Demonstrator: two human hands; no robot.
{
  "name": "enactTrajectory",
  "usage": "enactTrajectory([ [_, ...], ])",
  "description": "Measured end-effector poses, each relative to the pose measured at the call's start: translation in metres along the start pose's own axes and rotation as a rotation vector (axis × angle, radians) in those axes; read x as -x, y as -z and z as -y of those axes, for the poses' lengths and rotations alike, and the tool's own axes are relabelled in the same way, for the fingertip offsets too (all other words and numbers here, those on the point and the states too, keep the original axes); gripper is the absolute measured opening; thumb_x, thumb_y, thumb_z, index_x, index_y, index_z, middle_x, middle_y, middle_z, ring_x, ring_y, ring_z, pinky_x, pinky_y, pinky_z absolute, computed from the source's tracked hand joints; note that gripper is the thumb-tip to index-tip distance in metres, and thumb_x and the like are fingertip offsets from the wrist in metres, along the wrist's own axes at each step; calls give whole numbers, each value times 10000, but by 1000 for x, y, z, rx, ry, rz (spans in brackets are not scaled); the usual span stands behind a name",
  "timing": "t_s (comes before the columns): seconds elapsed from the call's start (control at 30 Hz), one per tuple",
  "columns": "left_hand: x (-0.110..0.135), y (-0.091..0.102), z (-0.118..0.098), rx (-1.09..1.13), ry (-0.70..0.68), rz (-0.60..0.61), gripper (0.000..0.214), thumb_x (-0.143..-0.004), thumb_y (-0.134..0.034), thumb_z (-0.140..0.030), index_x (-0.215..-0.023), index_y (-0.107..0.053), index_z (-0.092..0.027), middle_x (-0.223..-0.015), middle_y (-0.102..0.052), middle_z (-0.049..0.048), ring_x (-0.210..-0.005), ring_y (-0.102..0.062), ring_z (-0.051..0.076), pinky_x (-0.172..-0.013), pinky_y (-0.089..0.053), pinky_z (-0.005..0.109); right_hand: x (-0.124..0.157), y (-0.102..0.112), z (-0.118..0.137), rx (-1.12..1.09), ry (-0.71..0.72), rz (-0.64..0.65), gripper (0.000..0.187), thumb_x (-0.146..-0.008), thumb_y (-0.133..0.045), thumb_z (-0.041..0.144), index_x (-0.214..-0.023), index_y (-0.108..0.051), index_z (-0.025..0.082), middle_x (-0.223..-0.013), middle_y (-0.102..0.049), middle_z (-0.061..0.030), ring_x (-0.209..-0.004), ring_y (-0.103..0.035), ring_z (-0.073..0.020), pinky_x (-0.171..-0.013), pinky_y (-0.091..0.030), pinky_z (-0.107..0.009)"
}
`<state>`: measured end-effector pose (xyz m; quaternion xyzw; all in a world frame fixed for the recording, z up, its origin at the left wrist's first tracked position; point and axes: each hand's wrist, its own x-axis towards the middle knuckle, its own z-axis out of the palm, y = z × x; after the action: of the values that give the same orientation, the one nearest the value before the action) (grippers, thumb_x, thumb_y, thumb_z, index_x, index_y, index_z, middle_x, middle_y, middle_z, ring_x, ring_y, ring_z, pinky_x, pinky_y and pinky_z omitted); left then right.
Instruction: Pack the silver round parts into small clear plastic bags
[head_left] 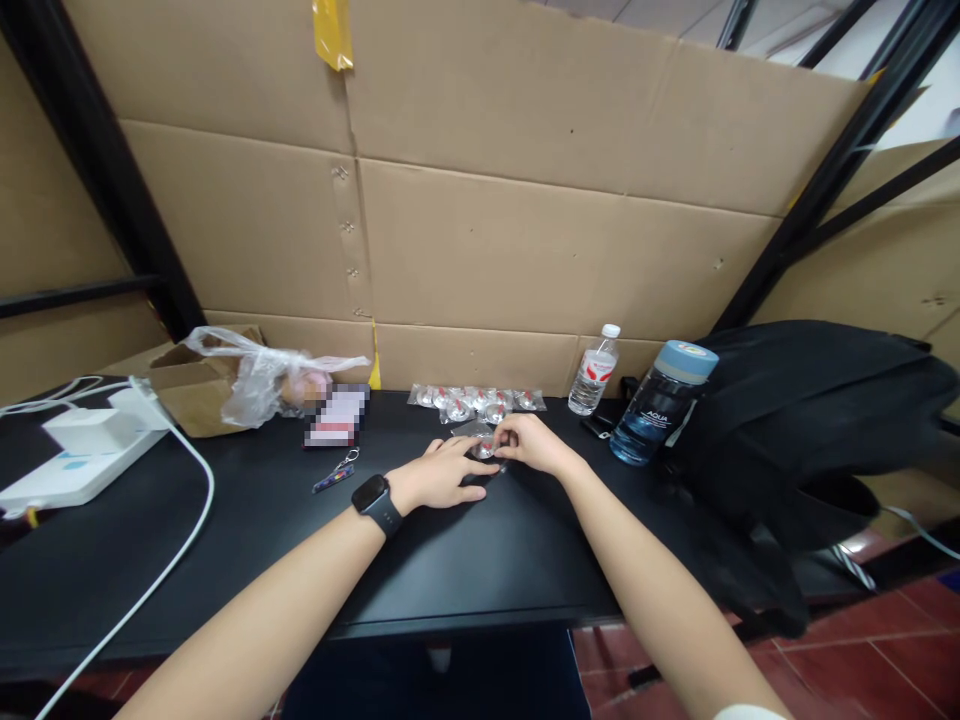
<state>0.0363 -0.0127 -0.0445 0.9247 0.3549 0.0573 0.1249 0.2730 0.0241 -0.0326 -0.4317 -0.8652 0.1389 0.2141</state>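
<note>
My left hand [444,476], with a black watch on its wrist, rests on the black table [225,540], its fingers reaching to a small clear packet with a round silver-and-red piece [485,449]. My right hand [529,443] pinches the same packet from the right with curled fingers. Just behind the hands lies a row of several similar packets [476,402] near the cardboard wall.
A small water bottle [593,371] and a blue-tinted bottle [657,403] stand at the right, beside a black backpack [795,430]. At the left are a cardboard box with a plastic bag [259,385], a keychain [335,477], a white device [82,450] and a white cable [180,545].
</note>
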Motion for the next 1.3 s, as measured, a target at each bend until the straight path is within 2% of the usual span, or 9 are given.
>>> enactTrajectory([
  [0.17, 3, 4, -2, 10, 32, 45, 500, -913, -594, -503, -1405, -506, -516, -1681, -164, 8, -1529, -102, 417, -1119, -194, 720, -4, -13, 2, 136, -62, -172, 205, -757, -800, 278, -854, -633, 210, -902, -639, -8, -762, -553, -149, -652, -362, -236],
  [0.33, 5, 14, 2, 71, 0, 68, 441, -876, -650, -445, -1311, -600, -499, -1667, -203, -6, -1526, -115, 403, -1127, -163, 714, -6, -23, 2, 107, -112, -271, 153, -797, -724, 261, -876, -599, 219, -915, -630, -15, -777, -556, -159, -638, -359, -243],
  [0.5, 1, 17, 19, 224, -62, -157, 457, -725, -779, -264, -1157, -642, -321, -1423, -518, 48, -1334, -443, 322, -1092, -350, 532, -3, -4, -15, -279, -11, -46, 199, -857, -661, 367, -937, -610, 191, -837, -624, -4, -678, -574, -135, -634, -436, -246],
  [0.57, -4, 12, 23, 265, -26, -300, 505, -700, -787, -229, -1163, -589, -269, -1261, -602, 53, -1190, -535, 273, -1022, -414, 437, 0, 5, -23, -334, -12, -68, 177, -910, -570, 340, -970, -614, 179, -847, -628, -11, -656, -582, -126, -641, -450, -252],
  [0.63, -8, 5, 23, 242, 17, -388, 402, -738, -774, -254, -1098, -594, -249, -1169, -631, 41, -1126, -556, 252, -993, -410, 400, 2, 10, -27, -299, 2, -87, 191, -841, -640, 276, -1000, -627, 171, -937, -638, -30, -664, -583, -117, -639, -453, -249],
  [0.77, -12, 0, 17, 142, 45, -384, 123, -882, -659, -351, -941, -652, -244, -1058, -679, 19, -1098, -572, 240, -995, -357, 394, 2, 7, -24, -263, 47, 23, 275, -697, -799, 257, -940, -702, 170, -974, -649, -44, -741, -597, -140, -672, -472, -251],
  [0.9, -10, 7, 17, 140, 143, -418, 128, -924, -585, -344, -927, -660, -239, -995, -721, 10, -1046, -612, 227, -965, -367, 377, -2, 4, -15, -286, 31, 31, 191, -827, -710, 354, -832, -756, 169, -871, -700, -49, -775, -622, -169, -740, -482, -278],
  [1.1, -12, 9, 21, 309, 261, -479, 95, -904, -584, -319, -897, -637, -241, -923, -761, -16, -918, -695, 194, -879, -419, 319, -5, -1, -14, -361, -171, -23, 212, -817, -667, 335, -798, -759, 145, -748, -739, -41, -687, -636, -174, -694, -475, -275],
  [1.3, -15, 5, 17, 340, 412, -520, 280, -880, -613, -285, -1130, -492, -253, -858, -777, -31, -866, -711, 210, -919, -384, 375, -7, -5, -16, -271, -222, -46, 166, -794, -642, 259, -736, -743, 142, -738, -739, -39, -698, -644, -170, -696, -466, -262],
])
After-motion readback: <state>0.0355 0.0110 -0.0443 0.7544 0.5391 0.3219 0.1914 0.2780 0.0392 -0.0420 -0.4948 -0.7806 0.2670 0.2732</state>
